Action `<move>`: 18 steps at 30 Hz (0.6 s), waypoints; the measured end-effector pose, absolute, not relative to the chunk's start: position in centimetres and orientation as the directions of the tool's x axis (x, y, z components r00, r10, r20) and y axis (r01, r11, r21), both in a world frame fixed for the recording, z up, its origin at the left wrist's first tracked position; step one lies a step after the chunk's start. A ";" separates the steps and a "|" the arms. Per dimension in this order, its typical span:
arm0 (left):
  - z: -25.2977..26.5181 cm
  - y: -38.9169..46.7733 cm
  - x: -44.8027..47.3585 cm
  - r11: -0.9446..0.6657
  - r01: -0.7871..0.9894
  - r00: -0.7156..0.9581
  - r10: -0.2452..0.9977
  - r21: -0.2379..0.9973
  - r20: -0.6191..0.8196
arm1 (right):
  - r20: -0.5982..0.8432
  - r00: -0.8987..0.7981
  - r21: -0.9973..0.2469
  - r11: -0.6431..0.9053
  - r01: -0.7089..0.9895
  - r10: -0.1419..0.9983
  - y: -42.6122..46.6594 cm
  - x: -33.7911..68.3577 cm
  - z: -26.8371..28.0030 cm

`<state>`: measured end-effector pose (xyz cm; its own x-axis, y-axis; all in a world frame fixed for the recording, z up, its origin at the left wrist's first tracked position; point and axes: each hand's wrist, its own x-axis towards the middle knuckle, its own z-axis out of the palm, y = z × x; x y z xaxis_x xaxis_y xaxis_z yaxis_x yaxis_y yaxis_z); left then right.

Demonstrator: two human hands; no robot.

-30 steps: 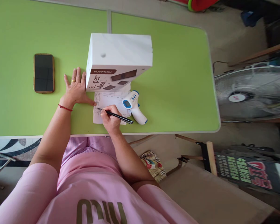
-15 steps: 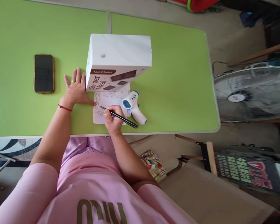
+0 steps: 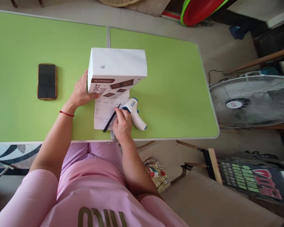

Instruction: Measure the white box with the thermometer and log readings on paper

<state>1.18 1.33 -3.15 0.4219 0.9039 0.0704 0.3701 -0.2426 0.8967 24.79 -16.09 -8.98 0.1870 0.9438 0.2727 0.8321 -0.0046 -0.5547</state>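
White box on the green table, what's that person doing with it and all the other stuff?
A person has their left hand against the side of the white box, with the thumb at its front. Their right hand is at a black pen over the written papers; I can't tell whether the fingers are gripping it. A white-and-blue handheld thermometer is right by that hand. A phone lies off to the left on the green table.
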 end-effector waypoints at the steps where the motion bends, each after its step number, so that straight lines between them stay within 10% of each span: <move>1: -3.1 1.2 1.2 -0.238 0.307 0.413 0.906 0.921 0.097 | 0.280 0.176 -0.549 0.007 0.836 0.944 -16.2 24.8 -9.0; 7: -2.7 0.6 1.3 -0.165 0.208 0.330 0.940 0.964 0.090 | 0.361 0.330 -0.518 -0.106 0.848 0.872 -16.4 27.0 -8.5; 12: -2.2 0.5 1.2 -0.186 0.177 0.321 0.939 0.967 0.122 | 0.085 0.490 -0.446 -0.407 0.797 0.868 -15.9 31.6 -7.5; 18: -2.6 0.5 0.7 -0.140 0.098 0.295 0.950 0.985 0.105 | 0.074 0.620 -0.836 -0.289 0.466 0.781 -16.3 30.0 -5.9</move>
